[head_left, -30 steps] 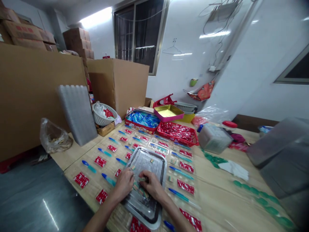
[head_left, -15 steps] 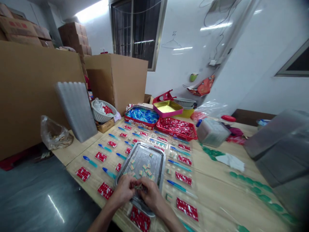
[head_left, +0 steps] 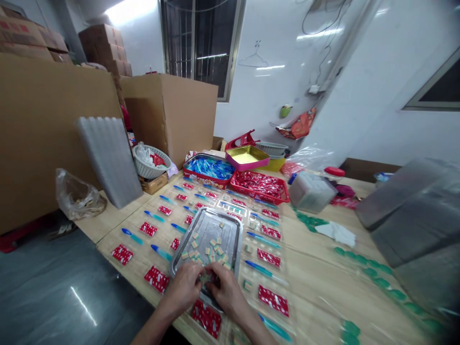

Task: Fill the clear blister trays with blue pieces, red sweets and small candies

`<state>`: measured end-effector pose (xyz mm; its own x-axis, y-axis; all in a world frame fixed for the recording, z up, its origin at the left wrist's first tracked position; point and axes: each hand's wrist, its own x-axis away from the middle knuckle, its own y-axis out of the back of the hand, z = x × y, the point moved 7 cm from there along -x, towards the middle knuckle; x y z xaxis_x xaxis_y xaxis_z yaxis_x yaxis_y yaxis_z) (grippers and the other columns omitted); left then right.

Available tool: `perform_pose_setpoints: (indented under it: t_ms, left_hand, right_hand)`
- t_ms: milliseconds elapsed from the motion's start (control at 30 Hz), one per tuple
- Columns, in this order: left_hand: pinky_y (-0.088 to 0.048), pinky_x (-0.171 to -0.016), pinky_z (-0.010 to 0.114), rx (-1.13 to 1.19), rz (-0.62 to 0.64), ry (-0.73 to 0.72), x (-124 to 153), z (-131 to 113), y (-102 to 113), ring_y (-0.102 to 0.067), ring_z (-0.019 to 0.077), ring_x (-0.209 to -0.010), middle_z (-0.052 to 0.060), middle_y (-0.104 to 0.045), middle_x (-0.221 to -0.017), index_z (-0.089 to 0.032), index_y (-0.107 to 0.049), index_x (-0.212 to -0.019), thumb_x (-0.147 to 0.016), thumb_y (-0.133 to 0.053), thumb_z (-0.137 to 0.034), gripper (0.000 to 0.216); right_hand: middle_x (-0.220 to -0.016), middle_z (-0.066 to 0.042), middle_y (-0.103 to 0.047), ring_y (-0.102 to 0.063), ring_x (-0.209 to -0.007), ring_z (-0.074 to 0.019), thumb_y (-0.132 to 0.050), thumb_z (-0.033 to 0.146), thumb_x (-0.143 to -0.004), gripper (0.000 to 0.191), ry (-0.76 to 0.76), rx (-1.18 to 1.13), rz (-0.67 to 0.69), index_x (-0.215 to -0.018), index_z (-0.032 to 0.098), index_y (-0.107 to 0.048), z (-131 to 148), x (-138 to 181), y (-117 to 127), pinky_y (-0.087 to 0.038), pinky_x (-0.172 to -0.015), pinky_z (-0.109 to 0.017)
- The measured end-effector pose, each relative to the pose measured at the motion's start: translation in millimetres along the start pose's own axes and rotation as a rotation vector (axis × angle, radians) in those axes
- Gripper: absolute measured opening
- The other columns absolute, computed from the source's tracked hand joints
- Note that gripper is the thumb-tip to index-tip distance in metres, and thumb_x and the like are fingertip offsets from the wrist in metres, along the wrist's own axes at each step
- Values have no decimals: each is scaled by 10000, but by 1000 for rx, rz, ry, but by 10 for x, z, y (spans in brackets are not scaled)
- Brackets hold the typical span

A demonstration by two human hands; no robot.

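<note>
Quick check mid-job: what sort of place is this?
Probably a small packing workshop: matching red packets and blue pen-like pieces repeat in rows across the table, and cartons are stacked at the back left.

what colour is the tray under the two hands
Silvery grey, metallic; the tray shows best in the head view, the only one.

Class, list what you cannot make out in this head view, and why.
Head view:
What the left hand and right hand pinch: mostly hidden by them.
Metal tray, near end: partly behind the hands.
Red packet, markings: too small, blurred.
Upper-left cartons, full extent: cut off by left edge.
</note>
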<state>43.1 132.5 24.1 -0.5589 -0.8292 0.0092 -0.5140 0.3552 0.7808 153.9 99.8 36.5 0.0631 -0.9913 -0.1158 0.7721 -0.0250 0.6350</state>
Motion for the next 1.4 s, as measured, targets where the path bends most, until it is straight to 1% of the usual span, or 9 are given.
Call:
perform_pose_setpoints:
  t_ms: [133,267,367,667,933,1133,1233,1333,1400]
  left_hand:
    - [-355,-695,286,-26,7,10,20,-36,3,-556,199,-804,43,-635,-803,-187,-607,-770,-699,-459,-81,196]
    - [-365,-726,289,-10,2,-48,37,-116,38,-557,198,-833,51,-639,-853,-187,-610,-833,-711,-442,-68,239]
    - [-367,-717,286,-12,15,-35,38,-84,22,-558,197,-817,48,-636,-828,-186,-610,-812,-698,-446,-62,235]
    - [-373,-734,278,44,-14,-33,71,-56,22,-541,188,-811,37,-613,-816,-188,-588,-780,-672,-460,-53,215]
    - [-389,-763,295,137,-11,13,85,12,-27,-541,198,-842,35,-604,-863,-212,-545,-1026,-662,-469,-46,407]
    - [-375,-773,299,89,16,-12,64,-4,-31,-537,197,-839,41,-604,-829,-191,-589,-797,-665,-461,-56,228]
    - [-363,-732,289,62,-27,7,55,22,45,-536,194,-824,42,-597,-811,-185,-576,-745,-663,-462,-60,188]
    - [-356,-712,279,54,-38,24,53,54,100,-532,187,-803,37,-589,-803,-183,-564,-738,-641,-467,-47,193]
    - [-356,-710,274,58,-40,23,52,68,115,-529,185,-802,34,-585,-801,-183,-557,-743,-621,-472,-40,207]
  right_hand:
    - [-745,-9,-610,-536,-710,-161,-480,29,-607,288,-6,-2,-7,-822,177,-601,-54,24,8,-370,-658,-250]
    - [-744,-13,-628,-557,-707,-158,-443,12,-630,306,22,-16,-44,-827,179,-608,-40,33,32,-387,-659,-244]
    - [-732,-16,-640,-574,-706,-158,-428,21,-664,293,31,-32,-45,-817,178,-622,-18,35,50,-400,-659,-242]
    - [-720,-30,-653,-605,-679,-171,-480,133,-743,167,-61,-76,-117,-844,168,-609,-133,-41,171,-433,-647,-254]
    - [-699,-13,-681,-615,-654,-162,-439,97,-726,270,-19,-13,5,-887,180,-639,22,-59,-2,-425,-636,-253]
    - [-690,-13,-668,-607,-649,-163,-473,115,-726,201,-46,-116,21,-849,165,-623,-69,-66,13,-429,-630,-252]
    - [-717,-25,-618,-568,-662,-167,-501,158,-764,100,-57,20,-45,-786,166,-598,-101,-104,81,-413,-626,-261]
    - [-816,-46,-584,-548,-787,-193,-563,158,-745,21,-21,180,-103,-749,175,-575,-60,-146,90,-406,-703,-286]
    - [-854,-59,-577,-531,-844,-214,-602,149,-714,51,0,249,-107,-729,180,-564,-28,-173,46,-398,-743,-307]
